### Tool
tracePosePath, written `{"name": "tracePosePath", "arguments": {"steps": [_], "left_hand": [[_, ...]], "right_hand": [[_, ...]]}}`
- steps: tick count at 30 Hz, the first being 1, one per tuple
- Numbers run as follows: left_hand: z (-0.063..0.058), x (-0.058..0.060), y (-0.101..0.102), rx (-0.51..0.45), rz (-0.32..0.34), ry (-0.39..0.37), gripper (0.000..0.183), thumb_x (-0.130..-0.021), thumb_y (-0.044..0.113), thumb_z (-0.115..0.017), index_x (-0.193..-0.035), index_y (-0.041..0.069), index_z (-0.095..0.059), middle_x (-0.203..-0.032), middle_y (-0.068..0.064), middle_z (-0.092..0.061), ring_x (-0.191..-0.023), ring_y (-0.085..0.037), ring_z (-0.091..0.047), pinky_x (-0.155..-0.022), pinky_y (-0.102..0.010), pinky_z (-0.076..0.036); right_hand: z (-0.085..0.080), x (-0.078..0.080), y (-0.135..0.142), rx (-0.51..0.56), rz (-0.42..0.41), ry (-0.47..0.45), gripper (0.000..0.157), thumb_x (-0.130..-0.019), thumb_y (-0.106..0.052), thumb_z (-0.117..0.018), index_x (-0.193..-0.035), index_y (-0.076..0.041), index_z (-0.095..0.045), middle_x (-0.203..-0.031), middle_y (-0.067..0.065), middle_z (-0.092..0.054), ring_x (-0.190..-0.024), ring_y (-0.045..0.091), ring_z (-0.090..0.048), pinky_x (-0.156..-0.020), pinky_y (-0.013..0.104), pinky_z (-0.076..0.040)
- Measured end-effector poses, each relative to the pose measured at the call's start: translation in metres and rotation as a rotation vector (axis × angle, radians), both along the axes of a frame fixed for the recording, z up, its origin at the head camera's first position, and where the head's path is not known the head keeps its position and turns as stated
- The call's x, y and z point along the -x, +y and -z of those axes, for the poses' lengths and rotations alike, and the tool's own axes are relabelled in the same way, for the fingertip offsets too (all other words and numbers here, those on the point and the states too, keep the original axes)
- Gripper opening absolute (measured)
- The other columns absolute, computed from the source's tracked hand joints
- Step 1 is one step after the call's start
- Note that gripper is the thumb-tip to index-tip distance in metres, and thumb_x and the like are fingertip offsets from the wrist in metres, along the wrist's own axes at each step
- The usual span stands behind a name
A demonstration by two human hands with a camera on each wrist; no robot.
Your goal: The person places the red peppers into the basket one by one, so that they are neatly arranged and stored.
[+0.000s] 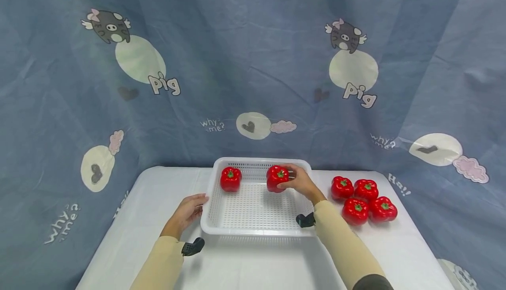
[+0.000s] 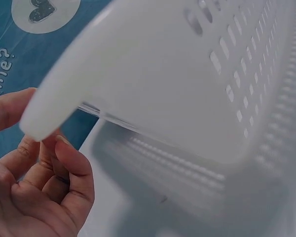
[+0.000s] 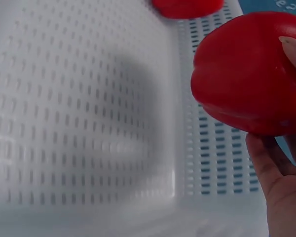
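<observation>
A white perforated plastic basket stands on the table. My left hand is at its left side and holds the rim, fingers showing on both sides of it in the left wrist view. With my right hand I grip a red bell pepper over the back right part of the basket. The right wrist view shows this pepper between thumb and fingers, raised off the basket floor. Another red bell pepper sits in the basket's back left corner.
To the right of the basket, several red bell peppers are grouped on the white table. A blue curtain with pig prints hangs behind the table. Black wrist devices are worn on both arms.
</observation>
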State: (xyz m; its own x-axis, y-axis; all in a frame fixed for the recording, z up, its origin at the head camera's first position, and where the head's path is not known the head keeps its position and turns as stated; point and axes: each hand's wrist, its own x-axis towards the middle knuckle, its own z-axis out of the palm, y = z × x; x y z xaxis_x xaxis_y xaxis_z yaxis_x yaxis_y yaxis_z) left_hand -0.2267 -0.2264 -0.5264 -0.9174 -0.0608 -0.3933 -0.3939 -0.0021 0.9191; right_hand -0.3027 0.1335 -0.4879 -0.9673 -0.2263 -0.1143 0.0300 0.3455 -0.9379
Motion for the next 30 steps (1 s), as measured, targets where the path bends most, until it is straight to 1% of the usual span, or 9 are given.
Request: {"name": "tracePosePath", "arguments": {"steps": [5, 10, 14, 19, 24, 28, 30], "left_hand": [[0.001, 0.000, -0.001, 0.006, 0.003, -0.011, 0.047, -0.094, 0.018, -0.060, -0.132, -0.008, -0.049, -0.109, -0.008, -0.064, -0.086, -0.014, -0.058, -0.073, -0.022, -0.051], [0.002, 0.000, -0.001, -0.004, -0.007, -0.018, 0.046, -0.094, 0.017, -0.061, -0.131, -0.007, -0.050, -0.107, -0.008, -0.064, -0.085, -0.014, -0.059, -0.072, -0.022, -0.051], [0.004, 0.000, -0.001, -0.023, -0.006, -0.022, 0.048, -0.094, 0.018, -0.061, -0.133, -0.007, -0.048, -0.113, -0.011, -0.063, -0.088, -0.015, -0.059, -0.075, -0.023, -0.052], [0.004, 0.000, -0.001, -0.035, -0.007, -0.029, 0.049, -0.094, 0.018, -0.061, -0.134, -0.007, -0.048, -0.119, -0.014, -0.060, -0.091, -0.015, -0.059, -0.077, -0.024, -0.053], [0.003, -0.001, -0.001, -0.049, -0.011, -0.026, 0.048, -0.094, 0.017, -0.062, -0.134, -0.006, -0.048, -0.117, -0.013, -0.061, -0.089, -0.015, -0.058, -0.075, -0.024, -0.052], [0.001, -0.001, -0.001, -0.048, -0.008, -0.022, 0.047, -0.094, 0.017, -0.062, -0.133, -0.006, -0.049, -0.113, -0.010, -0.063, -0.088, -0.015, -0.058, -0.075, -0.023, -0.052], [0.002, 0.000, -0.002, -0.040, -0.007, -0.022, 0.047, -0.094, 0.018, -0.062, -0.132, -0.006, -0.050, -0.113, -0.011, -0.063, -0.089, -0.015, -0.059, -0.075, -0.024, -0.052]], "right_hand": [[0.007, 0.007, -0.014, -0.023, -0.010, 0.018, 0.065, -0.076, -0.006, -0.081, -0.134, -0.009, -0.053, -0.131, 0.014, -0.055, -0.118, 0.036, -0.053, -0.092, 0.046, -0.052], [0.012, 0.013, -0.028, -0.025, 0.001, 0.023, 0.066, -0.073, -0.006, -0.082, -0.133, -0.008, -0.054, -0.130, 0.014, -0.056, -0.119, 0.036, -0.052, -0.091, 0.046, -0.053], [0.016, 0.018, -0.036, -0.009, 0.010, 0.034, 0.065, -0.073, -0.003, -0.081, -0.132, -0.008, -0.055, -0.130, 0.013, -0.055, -0.119, 0.035, -0.051, -0.090, 0.045, -0.053], [0.022, 0.022, -0.046, 0.015, 0.041, 0.016, 0.065, -0.073, -0.002, -0.081, -0.132, -0.009, -0.054, -0.132, 0.012, -0.054, -0.121, 0.035, -0.050, -0.092, 0.046, -0.052], [0.026, 0.023, -0.056, 0.031, 0.056, 0.003, 0.064, -0.073, -0.002, -0.081, -0.131, -0.009, -0.054, -0.132, 0.013, -0.053, -0.122, 0.035, -0.050, -0.095, 0.046, -0.050], [0.033, 0.024, -0.062, 0.022, 0.072, 0.017, 0.064, -0.072, -0.001, -0.082, -0.129, -0.008, -0.056, -0.131, 0.013, -0.055, -0.121, 0.035, -0.051, -0.096, 0.046, -0.049], [0.036, 0.025, -0.066, 0.018, 0.090, 0.024, 0.063, -0.072, 0.000, -0.082, -0.129, -0.007, -0.056, -0.131, 0.014, -0.055, -0.120, 0.035, -0.052, -0.097, 0.047, -0.049]]}}
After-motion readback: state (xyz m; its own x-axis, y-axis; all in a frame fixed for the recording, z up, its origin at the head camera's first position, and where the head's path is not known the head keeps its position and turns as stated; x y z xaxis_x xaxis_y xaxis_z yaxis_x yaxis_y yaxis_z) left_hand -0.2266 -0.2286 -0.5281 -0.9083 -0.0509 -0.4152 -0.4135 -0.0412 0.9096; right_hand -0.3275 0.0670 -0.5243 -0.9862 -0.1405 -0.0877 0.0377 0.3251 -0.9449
